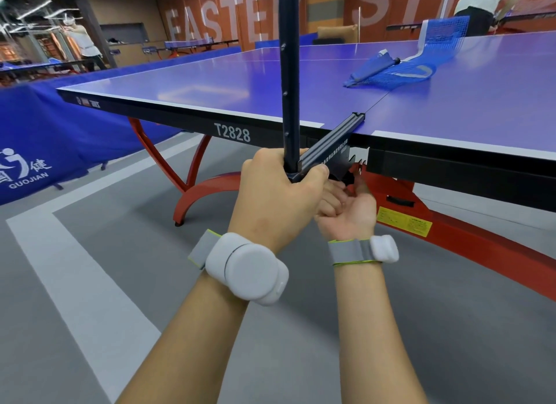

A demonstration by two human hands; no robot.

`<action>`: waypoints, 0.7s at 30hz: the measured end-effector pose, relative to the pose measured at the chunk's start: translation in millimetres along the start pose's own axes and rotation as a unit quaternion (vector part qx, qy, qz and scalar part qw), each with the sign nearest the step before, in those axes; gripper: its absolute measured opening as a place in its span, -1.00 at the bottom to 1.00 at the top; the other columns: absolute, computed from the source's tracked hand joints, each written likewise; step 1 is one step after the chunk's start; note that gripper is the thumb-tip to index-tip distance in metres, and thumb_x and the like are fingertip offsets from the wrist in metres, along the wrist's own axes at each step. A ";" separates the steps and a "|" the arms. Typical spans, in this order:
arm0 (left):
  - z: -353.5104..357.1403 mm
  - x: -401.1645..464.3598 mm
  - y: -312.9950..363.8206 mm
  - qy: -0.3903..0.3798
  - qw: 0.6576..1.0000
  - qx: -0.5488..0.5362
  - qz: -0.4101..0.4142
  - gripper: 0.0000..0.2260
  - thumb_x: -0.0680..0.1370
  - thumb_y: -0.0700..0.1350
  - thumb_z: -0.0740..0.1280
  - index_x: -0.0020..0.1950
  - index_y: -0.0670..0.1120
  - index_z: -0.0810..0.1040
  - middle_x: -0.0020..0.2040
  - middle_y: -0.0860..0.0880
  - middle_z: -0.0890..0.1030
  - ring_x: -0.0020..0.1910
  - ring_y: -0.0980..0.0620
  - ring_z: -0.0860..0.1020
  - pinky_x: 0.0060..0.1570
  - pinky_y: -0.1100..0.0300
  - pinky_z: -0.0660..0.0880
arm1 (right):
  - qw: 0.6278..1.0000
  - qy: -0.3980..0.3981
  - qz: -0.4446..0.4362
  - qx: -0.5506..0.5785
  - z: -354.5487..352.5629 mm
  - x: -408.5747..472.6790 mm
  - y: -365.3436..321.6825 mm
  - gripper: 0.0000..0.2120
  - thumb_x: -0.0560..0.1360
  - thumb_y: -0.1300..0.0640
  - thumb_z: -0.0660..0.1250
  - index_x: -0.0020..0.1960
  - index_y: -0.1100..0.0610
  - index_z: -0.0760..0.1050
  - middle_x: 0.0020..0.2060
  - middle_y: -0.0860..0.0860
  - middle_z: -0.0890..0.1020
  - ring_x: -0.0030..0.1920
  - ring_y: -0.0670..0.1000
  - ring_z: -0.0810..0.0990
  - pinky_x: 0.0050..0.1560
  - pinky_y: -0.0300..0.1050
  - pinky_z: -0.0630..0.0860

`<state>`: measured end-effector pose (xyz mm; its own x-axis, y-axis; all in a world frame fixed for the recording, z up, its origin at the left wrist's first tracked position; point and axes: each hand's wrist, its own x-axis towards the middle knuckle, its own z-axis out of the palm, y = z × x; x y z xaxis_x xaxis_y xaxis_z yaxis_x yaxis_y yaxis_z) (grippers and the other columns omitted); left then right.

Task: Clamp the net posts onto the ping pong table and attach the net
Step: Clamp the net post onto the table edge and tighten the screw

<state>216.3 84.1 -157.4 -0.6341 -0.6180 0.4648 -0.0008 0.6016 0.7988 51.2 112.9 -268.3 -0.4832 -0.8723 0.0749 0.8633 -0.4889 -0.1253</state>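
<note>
A black net post (289, 81) stands upright at the near edge of the blue ping pong table (210, 87), its flat arm (337, 140) lying on the tabletop at the centre seam. My left hand (279, 193) grips the base of the post. Palm up under the table edge, my right hand (349, 208) has its fingers curled on the black clamp screw (350, 178), which is partly hidden. The blue net (400, 71) lies crumpled on the tabletop at the far right, rolled around a second black post (388, 65).
The table's red frame (400, 199) and curved red leg (198, 193) stand below the edge. Blue barriers (60, 138) line the left. Other tables and two people stand in the background. The grey floor has white lines.
</note>
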 end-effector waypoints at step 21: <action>0.1 -0.2 -2.5 -0.005 1.000 -0.009 0.019 -0.84 0.56 -0.14 0.40 -0.10 -0.20 0.73 -0.34 -0.10 0.75 -0.28 -0.09 0.76 -0.01 -0.03 0.74 | 0.994 -0.020 -0.069 -0.086 -2.5 -0.3 10.7 -0.65 0.47 -0.16 0.30 -0.21 0.10 0.31 -0.49 -0.04 0.26 -0.59 -0.10 0.11 -0.51 -0.20 -0.08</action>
<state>216.3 82.7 -159.5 -0.6416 -0.5890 0.4914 0.0375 0.6158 0.7870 60.3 107.9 -272.2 -0.5870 -0.7971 0.1414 0.7492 -0.6011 -0.2784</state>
